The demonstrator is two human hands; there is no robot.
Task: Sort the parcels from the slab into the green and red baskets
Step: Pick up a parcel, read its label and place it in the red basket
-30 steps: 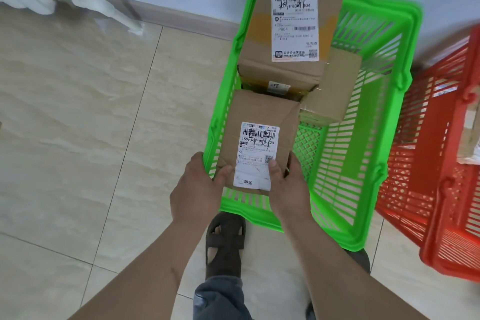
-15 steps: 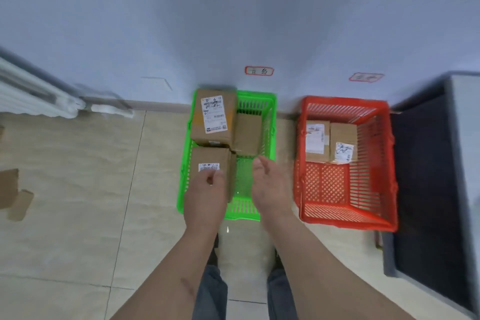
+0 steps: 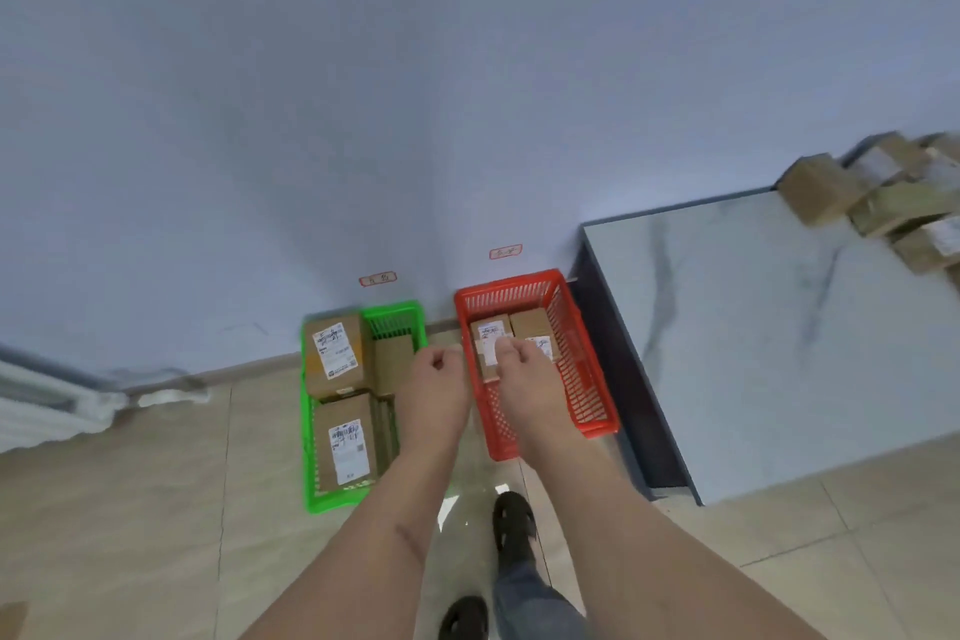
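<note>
The green basket (image 3: 310,457) stands on the floor by the wall and holds three cardboard parcels; the nearest one (image 3: 347,442) lies label up at its front. Right of it, the red basket (image 3: 592,374) holds two parcels (image 3: 530,325) at its far end. My left hand (image 3: 435,387) hangs between the two baskets, fingers loosely curled, holding nothing. My right hand (image 3: 522,369) hovers over the red basket's left side, also loosely curled and empty. The marble slab (image 3: 753,327) lies at the right, with several parcels (image 3: 883,203) piled at its far corner.
A white radiator (image 3: 47,405) and pipe run along the wall at the left. Small labels (image 3: 378,279) are stuck on the wall above each basket. My sandalled feet (image 3: 511,525) stand on the tiled floor before the baskets.
Both hands let go of the parcel, which now lies in the green basket's front. I have straightened up and turned right; the slab and its parcels came into view.
</note>
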